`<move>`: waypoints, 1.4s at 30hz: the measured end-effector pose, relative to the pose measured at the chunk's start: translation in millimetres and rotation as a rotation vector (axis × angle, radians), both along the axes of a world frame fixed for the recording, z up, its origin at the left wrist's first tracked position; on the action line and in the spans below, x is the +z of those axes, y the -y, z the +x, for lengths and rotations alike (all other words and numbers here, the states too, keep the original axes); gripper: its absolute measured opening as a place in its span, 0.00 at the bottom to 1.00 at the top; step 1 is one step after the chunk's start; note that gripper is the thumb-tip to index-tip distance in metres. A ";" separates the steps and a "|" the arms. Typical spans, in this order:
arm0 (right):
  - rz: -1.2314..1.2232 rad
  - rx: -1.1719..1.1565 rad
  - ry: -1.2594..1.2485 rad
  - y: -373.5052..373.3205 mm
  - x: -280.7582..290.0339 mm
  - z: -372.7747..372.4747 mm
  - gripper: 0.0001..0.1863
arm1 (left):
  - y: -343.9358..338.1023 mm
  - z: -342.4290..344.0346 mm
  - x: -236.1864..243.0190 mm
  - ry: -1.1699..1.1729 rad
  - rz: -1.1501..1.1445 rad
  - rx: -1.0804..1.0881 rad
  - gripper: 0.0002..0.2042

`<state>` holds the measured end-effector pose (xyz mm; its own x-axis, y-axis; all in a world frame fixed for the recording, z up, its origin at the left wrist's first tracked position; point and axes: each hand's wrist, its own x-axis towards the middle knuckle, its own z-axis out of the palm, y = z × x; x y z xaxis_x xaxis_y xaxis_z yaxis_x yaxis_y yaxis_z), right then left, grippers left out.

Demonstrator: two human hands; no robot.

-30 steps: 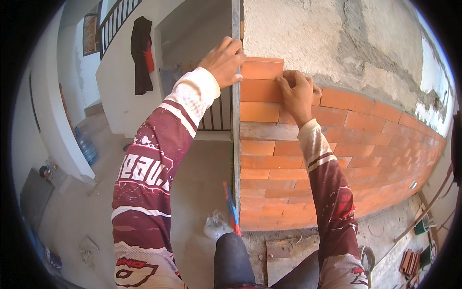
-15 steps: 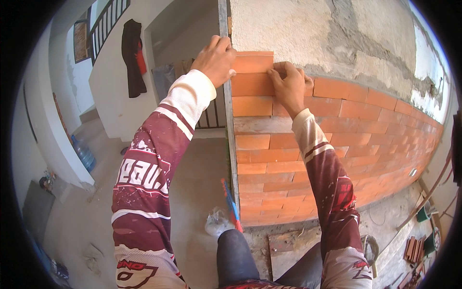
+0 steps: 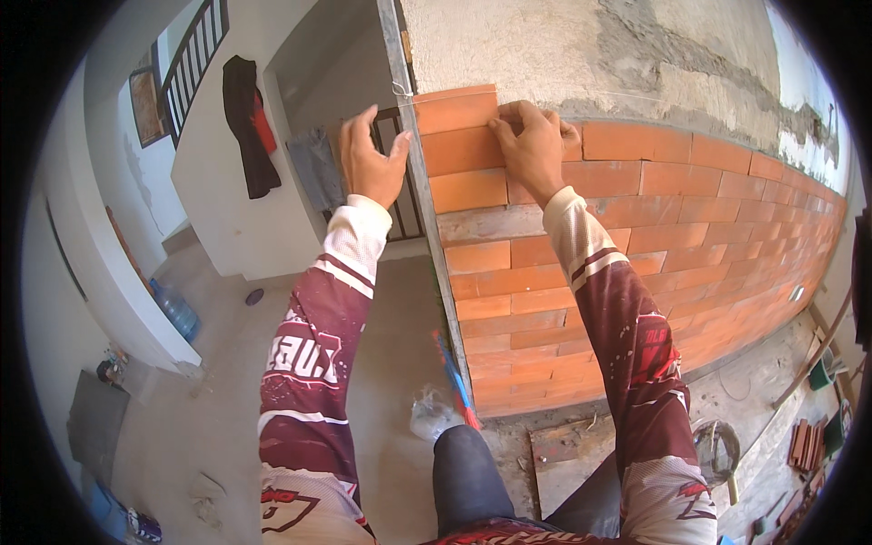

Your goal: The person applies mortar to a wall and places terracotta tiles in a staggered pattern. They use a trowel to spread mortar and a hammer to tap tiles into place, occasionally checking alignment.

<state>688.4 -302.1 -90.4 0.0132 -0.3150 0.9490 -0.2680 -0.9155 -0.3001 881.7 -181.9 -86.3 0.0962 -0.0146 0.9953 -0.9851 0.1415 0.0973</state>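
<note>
A flat orange brick tile (image 3: 456, 108) sits at the top of the wall's left end, against the bare plaster. Directly under it is a second brick tile (image 3: 465, 150). My right hand (image 3: 534, 150) is closed at their right side, its thumb at the upper tile's lower right corner and its other fingers curled; part of its grip is hidden. Left of the tiles, past the metal edge strip (image 3: 420, 191), my left hand (image 3: 374, 162) is open, thumb and fingers apart, holding nothing. A thin string (image 3: 599, 92) stretches across the tile from the strip.
Rows of brick tiles (image 3: 681, 195) cover the wall to the right, below rough plaster (image 3: 545, 45). By my knee are a clear plastic bag (image 3: 434, 413) and a blue-and-red broom (image 3: 454, 377). Loose tiles (image 3: 807, 445) and a mesh-like basket (image 3: 718, 450) lie at lower right.
My left hand has let go of the upper tile's left end, drawn away to the left and opened. My right hand stays at the tile's right end. The view has tilted slightly.
</note>
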 end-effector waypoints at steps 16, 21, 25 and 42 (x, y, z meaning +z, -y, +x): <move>-0.025 0.032 0.039 1.1 -1.7 5.1 0.10 | 14.1 6.2 -2.9 -0.381 0.298 -0.553 0.19; -0.004 0.003 0.000 -8.9 0.5 0.3 0.10 | 12.9 7.4 -4.1 -0.350 0.290 -0.491 0.20; -0.036 -0.032 0.003 -4.6 0.0 1.3 0.10 | 13.4 6.0 -3.1 -0.329 0.288 -0.459 0.21; -0.022 -0.023 -0.006 -5.7 0.1 1.3 0.12 | 18.5 11.6 -7.4 -0.335 0.278 -0.483 0.19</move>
<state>689.7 -296.4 -90.3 0.0119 -0.2943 0.9556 -0.2907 -0.9155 -0.2783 893.3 -200.4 -93.7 0.3194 -0.3865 0.8652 -0.7268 0.4859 0.4854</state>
